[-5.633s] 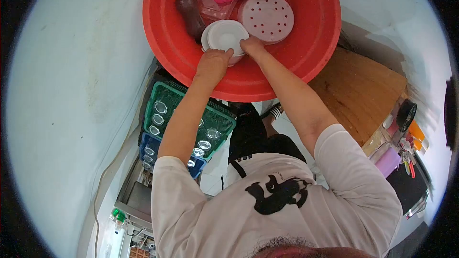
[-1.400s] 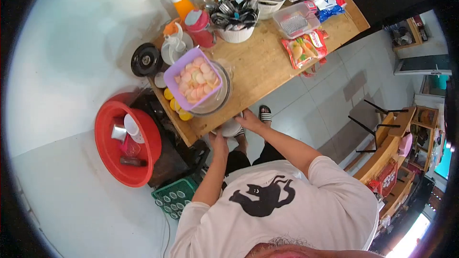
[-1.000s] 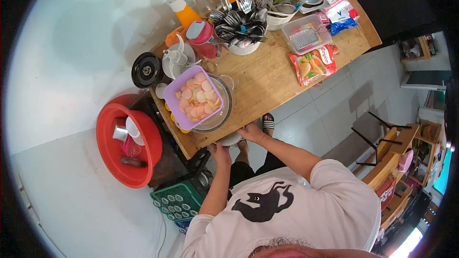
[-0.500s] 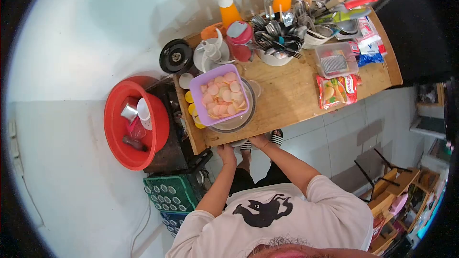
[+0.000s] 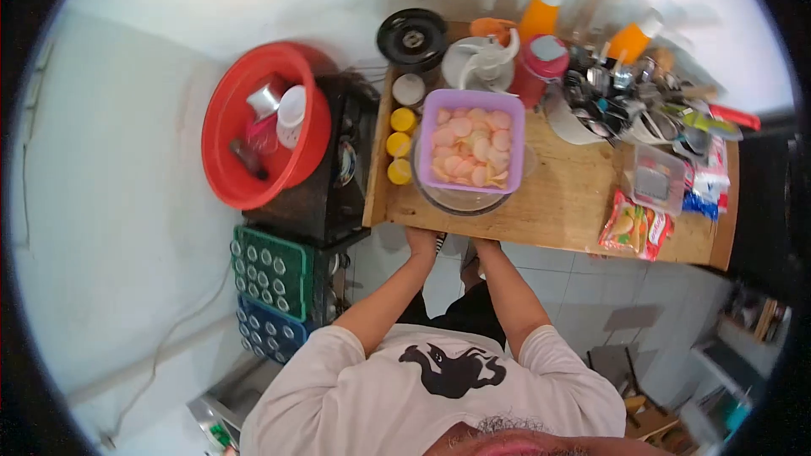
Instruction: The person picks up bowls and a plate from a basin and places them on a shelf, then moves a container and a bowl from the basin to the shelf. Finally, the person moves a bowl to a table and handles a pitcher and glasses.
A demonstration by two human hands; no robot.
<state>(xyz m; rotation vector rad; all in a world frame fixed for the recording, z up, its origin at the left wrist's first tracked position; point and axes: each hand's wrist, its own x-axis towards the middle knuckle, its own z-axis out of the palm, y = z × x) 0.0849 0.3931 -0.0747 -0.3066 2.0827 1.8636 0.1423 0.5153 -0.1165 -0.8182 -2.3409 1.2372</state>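
Observation:
My left hand [image 5: 421,241] reaches under the front edge of the wooden table [image 5: 557,203], and its fingers are hidden there. A short way to the right, my right hand [image 5: 484,247] is at the same edge, its fingers also out of sight. Whether either hand holds anything cannot be seen. Above them on the tabletop, a purple square tub [image 5: 518,139] full of pale pink and yellowish round chips [image 5: 473,150] rests on a round, clear, dark-rimmed piece [image 5: 460,201]. Yellow-lidded jars [image 5: 399,145] line the table's left side.
A red basin [image 5: 221,148] with cups stands left, above a black stove [image 5: 338,177]. Green [image 5: 270,270] and blue [image 5: 269,327] crates are below. Orange bottles [image 5: 539,17], a cutlery holder [image 5: 574,118], a clear box [image 5: 657,179] and a seasoning packet [image 5: 635,228] are on the table.
The view has turned, so the table and basin appear shifted. Both my hands stay at the table's front edge, slightly farther apart. A pale edge seen between them earlier no longer shows.

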